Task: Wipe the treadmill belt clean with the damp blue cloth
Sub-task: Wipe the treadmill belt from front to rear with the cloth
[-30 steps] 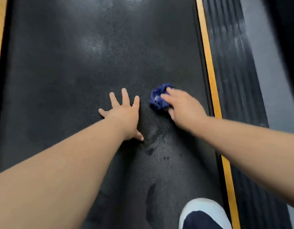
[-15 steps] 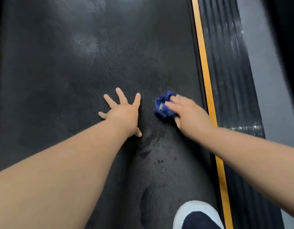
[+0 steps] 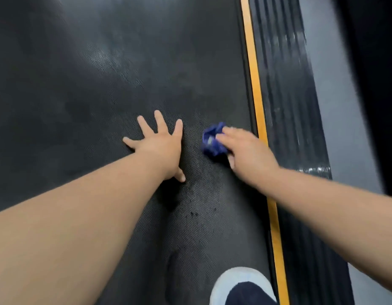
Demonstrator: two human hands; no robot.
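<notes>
The treadmill belt (image 3: 102, 84) fills most of the view, dark and finely textured. The yellow stripe (image 3: 254, 84) runs along its right edge from the top of the frame to the bottom.

The blue cloth (image 3: 211, 139) lies bunched on the belt, just left of the yellow stripe and about halfway down its visible length. The right hand (image 3: 247, 153) comes in across the stripe and grasps the cloth. Its fingers curl over the cloth's right side and the thumb sits below it, and the wad pokes out to the left of the fingertips. This hand is blurred, so the exact finger placement is hard to make out.

The left hand (image 3: 159, 148) is farther left of the stripe, near the cloth but not touching it, with a strip of bare belt between them. It holds nothing. Its palm presses flat on the belt, the fingers are spread and straight, and the thumb points back toward the person.

A small pale patch on the cloth may be a tag, but it is too blurred to read.

A few dark spots (image 3: 192, 214) mark the belt left of the stripe, nearer the person than the hands. At the lower end of the stripe, just to its left, a white shoe (image 3: 232, 280) stands on the belt with a dark trouser leg (image 3: 247, 293) above it. Right of the stripe lies a black ribbed side rail (image 3: 287, 106), and beyond it grey floor (image 3: 336, 106).
</notes>
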